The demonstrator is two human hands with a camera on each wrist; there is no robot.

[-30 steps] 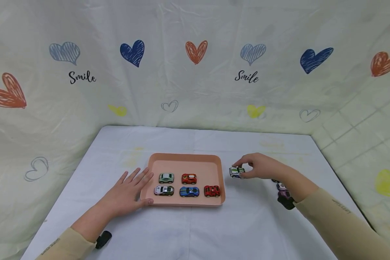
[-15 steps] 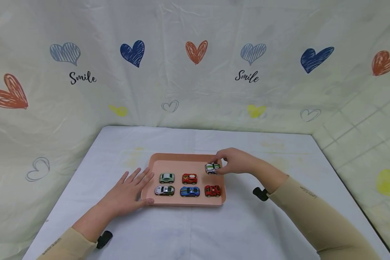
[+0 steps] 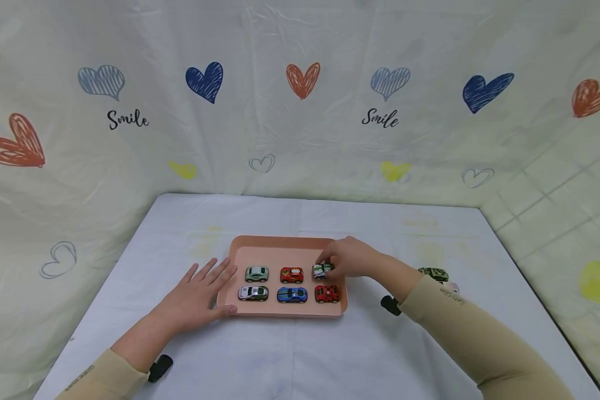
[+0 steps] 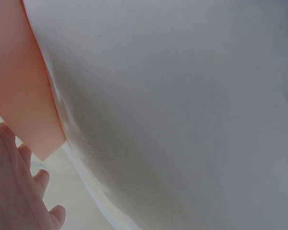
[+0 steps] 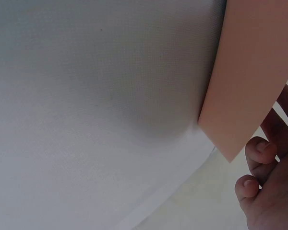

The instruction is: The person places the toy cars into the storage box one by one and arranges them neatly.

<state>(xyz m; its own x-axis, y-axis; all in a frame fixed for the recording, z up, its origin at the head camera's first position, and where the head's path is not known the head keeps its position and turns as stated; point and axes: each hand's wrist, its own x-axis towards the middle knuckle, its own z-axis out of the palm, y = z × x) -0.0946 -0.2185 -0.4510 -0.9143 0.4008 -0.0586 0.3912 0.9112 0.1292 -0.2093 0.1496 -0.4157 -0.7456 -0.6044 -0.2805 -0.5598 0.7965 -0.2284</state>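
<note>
My right hand [image 3: 352,258] pinches a small white and green toy car [image 3: 321,271] between thumb and fingers, inside the right end of the pink tray [image 3: 280,247]. Just in front of that car is a red toy car [image 3: 327,294]; to its left stands another red one [image 3: 291,275]. A blue toy car [image 3: 292,295], a pale green one [image 3: 257,274] and a silver one [image 3: 253,293] fill out two rows. My left hand [image 3: 195,300] rests with spread fingers against the tray's left edge. In the wrist views, the tray wall hides the cars.
Right of the tray, partly behind the right sleeve, lie a camouflage-green toy car [image 3: 434,274] and a pinkish thing [image 3: 451,286], mostly covered. A white cloth [image 3: 260,355] covers the table, and a heart-printed sheet hangs behind it.
My right hand has carried the white and green car leftward from beside the tray, over its right edge, then nearer me and lower into the back row. The left hand stays put.
</note>
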